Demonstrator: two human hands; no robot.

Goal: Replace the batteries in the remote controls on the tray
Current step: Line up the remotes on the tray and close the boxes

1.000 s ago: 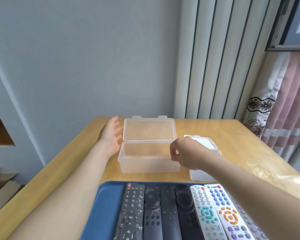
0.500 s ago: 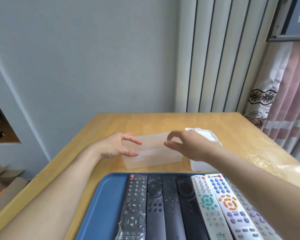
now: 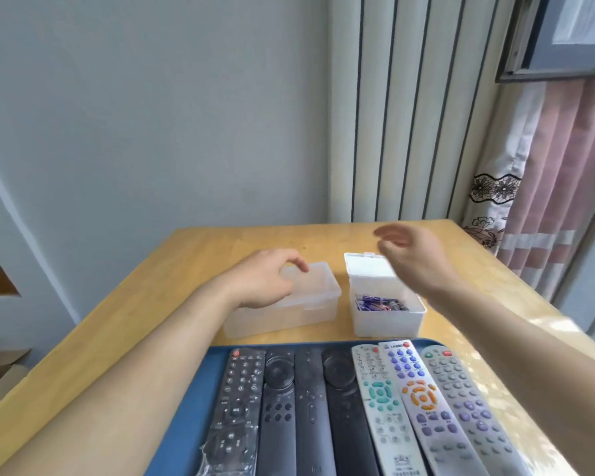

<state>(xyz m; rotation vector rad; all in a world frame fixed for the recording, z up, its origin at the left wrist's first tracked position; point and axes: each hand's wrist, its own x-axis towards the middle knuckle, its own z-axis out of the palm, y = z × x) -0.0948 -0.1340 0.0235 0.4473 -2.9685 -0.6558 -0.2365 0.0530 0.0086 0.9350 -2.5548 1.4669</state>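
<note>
Several remote controls lie side by side on a blue tray point(image 3: 193, 424) at the near edge: a black button remote point(image 3: 237, 400), three plain black ones point(image 3: 310, 407) and three white ones point(image 3: 423, 403). Behind the tray stands a closed clear box point(image 3: 310, 304); my left hand point(image 3: 265, 280) rests on its lid. To its right a small white box point(image 3: 389, 321) stands with its lid point(image 3: 368, 266) raised and purple batteries point(image 3: 380, 302) inside. My right hand point(image 3: 413, 255), blurred, hovers above that lid with loosely curled fingers and holds nothing.
Everything sits on a wooden table point(image 3: 186, 269) against a grey wall. A curtain point(image 3: 547, 201) and a window frame are at the right. Cardboard lies on the floor at the lower left.
The clear box's lid went from open to closed under my hands. The small box now stands open with batteries showing, and my right hand has lifted up and to the right.
</note>
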